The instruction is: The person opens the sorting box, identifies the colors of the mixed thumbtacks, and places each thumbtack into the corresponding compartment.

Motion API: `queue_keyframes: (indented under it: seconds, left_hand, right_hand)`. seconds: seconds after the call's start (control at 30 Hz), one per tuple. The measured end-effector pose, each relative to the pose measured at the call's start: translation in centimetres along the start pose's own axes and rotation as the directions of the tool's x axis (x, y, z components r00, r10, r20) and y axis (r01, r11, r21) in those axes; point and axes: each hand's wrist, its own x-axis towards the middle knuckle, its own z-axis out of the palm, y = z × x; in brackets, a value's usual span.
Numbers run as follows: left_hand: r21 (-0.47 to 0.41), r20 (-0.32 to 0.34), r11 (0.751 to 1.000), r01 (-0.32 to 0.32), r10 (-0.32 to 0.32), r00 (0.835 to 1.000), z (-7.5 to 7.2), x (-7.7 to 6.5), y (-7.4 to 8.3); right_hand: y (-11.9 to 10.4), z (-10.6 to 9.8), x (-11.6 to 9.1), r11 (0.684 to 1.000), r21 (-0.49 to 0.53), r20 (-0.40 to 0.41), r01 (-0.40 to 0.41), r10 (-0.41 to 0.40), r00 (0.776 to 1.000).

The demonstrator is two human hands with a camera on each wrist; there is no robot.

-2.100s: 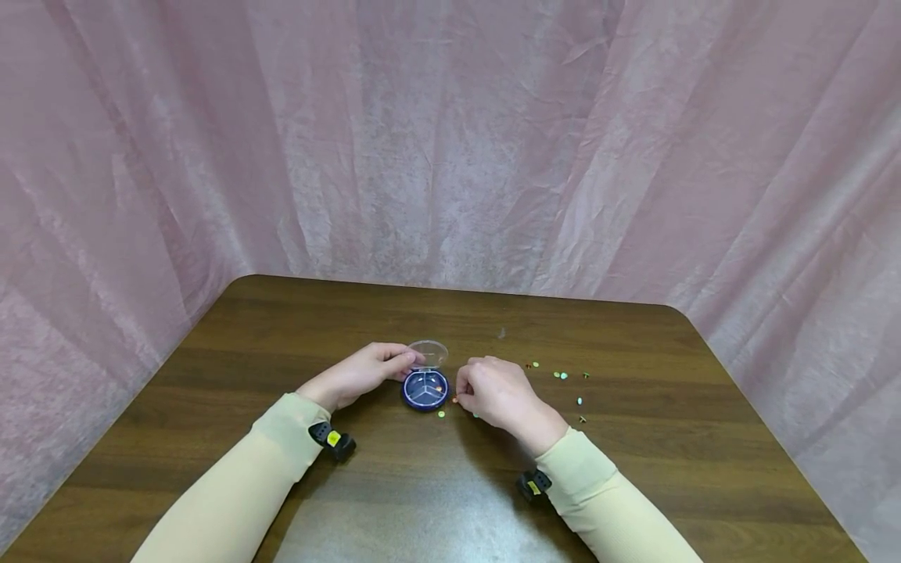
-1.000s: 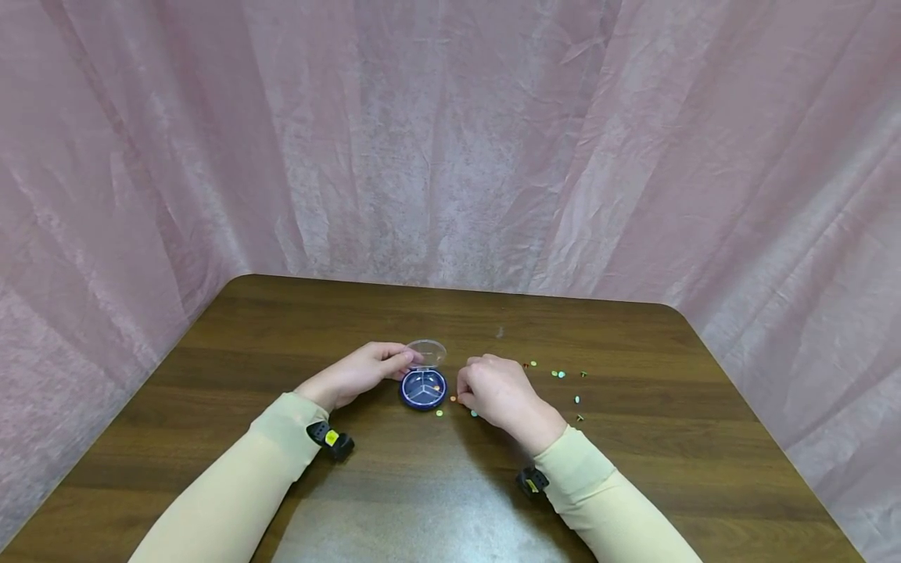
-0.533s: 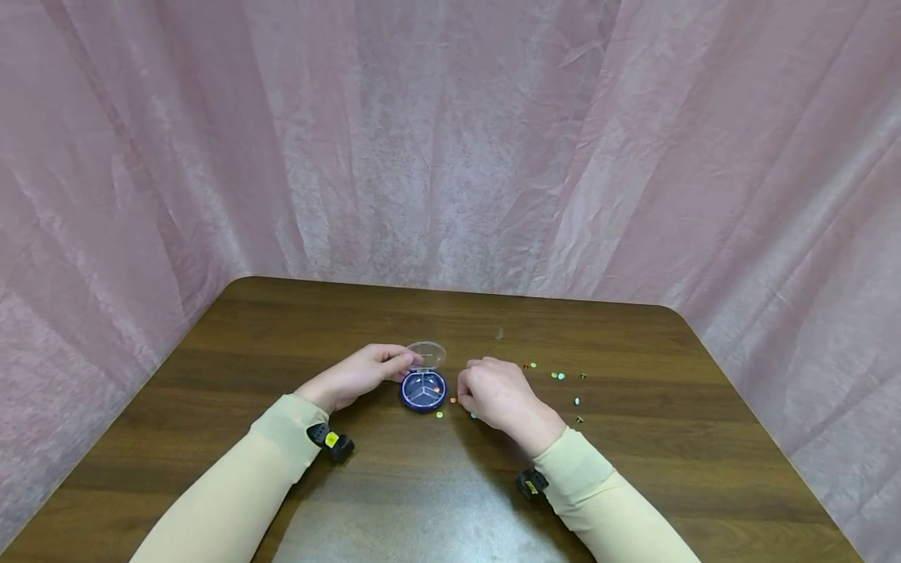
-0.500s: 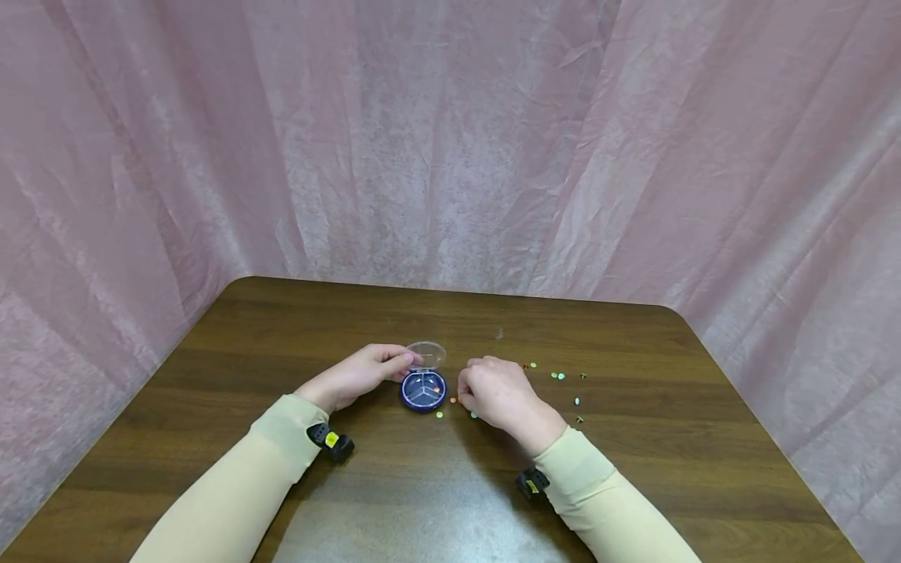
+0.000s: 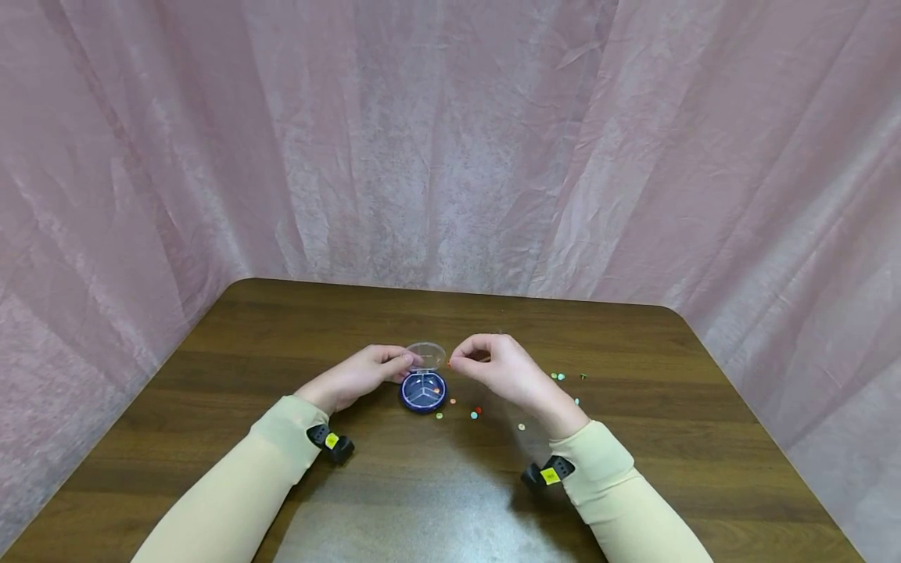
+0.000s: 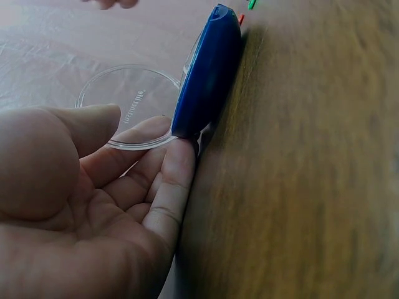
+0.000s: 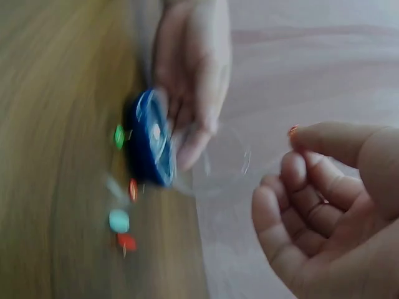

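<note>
A round blue pill case (image 5: 423, 393) lies on the table with its clear lid (image 5: 431, 354) raised. Its inside is split into three sections, with an orange piece in the right one. My left hand (image 5: 362, 375) holds the lid near the hinge between thumb and fingers, with fingertips against the case's edge. To the right of the lid, above the table, my right hand (image 5: 503, 371) pinches a small orange thumbtack (image 7: 293, 131) between thumb and index finger. Its pin is hidden by the fingers.
Near the case lie an orange tack (image 5: 453, 401), a green tack (image 5: 439, 416), a light-blue tack (image 5: 474, 415) and a red tack (image 5: 479, 410). A pale tack (image 5: 522, 427) sits nearer the right wrist. More tacks (image 5: 561, 377) are scattered to the right. Pink curtain hangs behind the table.
My right hand has risen from the tabletop and turned, with an orange thumbtack now showing at its fingertips. Tacks formerly under it are uncovered. My left hand and the case stay put.
</note>
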Motion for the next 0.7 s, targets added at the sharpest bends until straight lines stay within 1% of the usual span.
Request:
queue_keyframes:
  seconds: [0.03, 0.07, 0.1, 0.13, 0.17, 0.23, 0.3, 0.4, 0.47, 0.5, 0.57, 0.6, 0.7]
  left_hand:
    - [0.001, 0.002, 1.000, -0.002, 0.002, 1.000, 0.0, 0.0, 0.0]
    - [0.001, 0.006, 1.000, -0.004, 0.004, 1.000, 0.0, 0.0, -0.1]
    - [0.001, 0.008, 1.000, -0.005, 0.005, 1.000, 0.0, 0.0, -0.1]
    - [0.001, 0.009, 1.000, -0.004, 0.004, 1.000, -0.1, 0.0, -0.1]
    - [0.003, 0.009, 1.000, -0.004, 0.004, 1.000, -0.1, 0.0, -0.2]
    - [0.003, 0.007, 1.000, 0.003, -0.003, 1.000, -0.1, 0.0, -0.2]
    - [0.003, 0.003, 1.000, 0.008, -0.008, 1.000, -0.1, 0.0, -0.1]
    - [0.003, -0.003, 1.000, 0.013, -0.013, 1.000, -0.1, 0.0, -0.2]
    - [0.003, -0.004, 1.000, 0.013, -0.013, 1.000, 0.0, 0.0, -0.2]
    - [0.005, -0.004, 1.000, 0.013, -0.013, 1.000, 0.0, 0.0, -0.3]
    - [0.001, -0.001, 1.000, 0.012, -0.012, 1.000, 0.0, 0.0, -0.4]
    - [-0.001, 0.001, 1.000, 0.012, -0.012, 1.000, 0.0, 0.1, -0.4]
    - [-0.006, 0.002, 1.000, 0.009, -0.009, 1.000, 0.0, 0.1, -0.3]
  right_hand:
    - [-0.1, 0.0, 0.0, 0.995, 0.101, 0.019, -0.017, 0.015, 1.000]
    - [-0.2, 0.0, 0.0, 0.979, 0.198, 0.039, -0.037, 0.030, 0.999]
    - [-0.3, -0.1, 0.0, 0.954, 0.295, 0.057, -0.055, 0.040, 0.998]
    - [-0.4, -0.1, -0.1, 0.920, 0.385, 0.074, -0.070, 0.045, 0.996]
    - [-0.4, -0.1, -0.1, 0.877, 0.473, 0.093, -0.084, 0.045, 0.995]
    - [-0.7, -0.1, -0.1, 0.781, 0.616, 0.127, -0.102, 0.029, 0.991]
    - [-1.0, -0.3, -0.2, 0.671, 0.732, 0.165, -0.120, -0.003, 0.986]
    - [-1.5, -0.5, -0.4, 0.529, 0.834, 0.221, -0.156, -0.061, 0.973]
    - [-1.8, -0.6, -0.6, 0.456, 0.873, 0.246, -0.175, -0.099, 0.964]
    - [-2.0, -0.7, -0.7, 0.426, 0.886, 0.253, -0.181, -0.117, 0.960]
    - [-2.2, -0.8, -0.9, 0.377, 0.907, 0.259, -0.186, -0.154, 0.953]
    - [-2.3, -0.9, -1.0, 0.358, 0.915, 0.259, -0.184, -0.172, 0.950]
    - [-2.7, -1.1, -1.2, 0.319, 0.933, 0.247, -0.167, -0.230, 0.941]
